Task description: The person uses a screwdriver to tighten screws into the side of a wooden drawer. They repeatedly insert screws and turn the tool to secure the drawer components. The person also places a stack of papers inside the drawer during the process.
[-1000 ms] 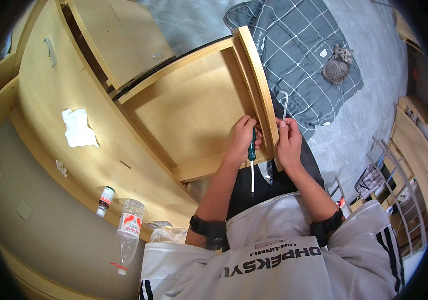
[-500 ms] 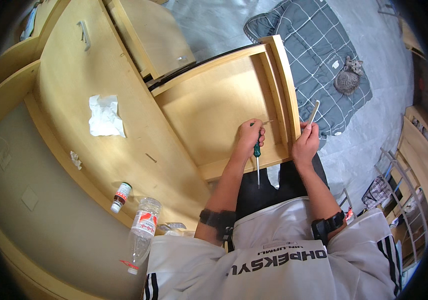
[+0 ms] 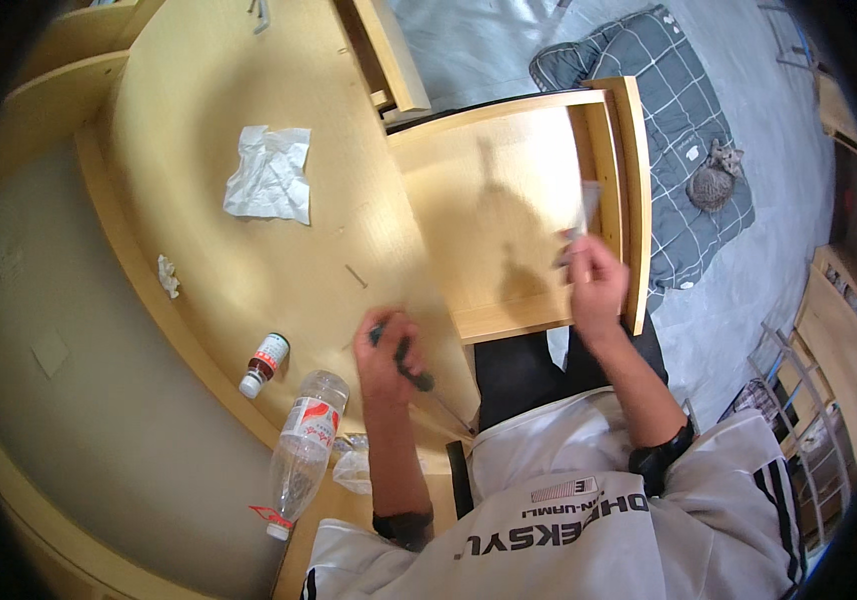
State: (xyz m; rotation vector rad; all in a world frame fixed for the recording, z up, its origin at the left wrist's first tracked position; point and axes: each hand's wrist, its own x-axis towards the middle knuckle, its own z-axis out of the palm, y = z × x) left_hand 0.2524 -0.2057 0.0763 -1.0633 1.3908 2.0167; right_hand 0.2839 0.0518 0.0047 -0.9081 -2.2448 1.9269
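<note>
My left hand [image 3: 389, 355] is over the desk top, its fingers wrapped round a screwdriver [image 3: 415, 370] with a dark green handle. The shaft points down toward the desk's front edge; a thin thing by the fingertips is too faint to name. Over the pulled-out drawer [image 3: 509, 325], my right hand [image 3: 599, 285] is closed on a pale, narrow bar [image 3: 591, 205], smeared by motion. The bar rises past the fingers near the drawer's front panel [image 3: 636, 200]. A loose screw [image 3: 356, 276] lies on the desk, just beyond my left hand.
Crumpled white tissue [image 3: 271, 175] and a metal handle [image 3: 263, 18] lie on the wooden desk [image 3: 189, 270]. A small brown bottle [image 3: 265, 365] and a clear plastic bottle [image 3: 307, 440] lie on their sides. A grey cat [image 3: 715, 180] rests on a checked quilt [image 3: 674, 90] beyond the drawer.
My left hand has moved left with the screwdriver, from over the drawer to over the desk. My right hand has shifted off the front panel's edge to inside it, still holding the bar.
</note>
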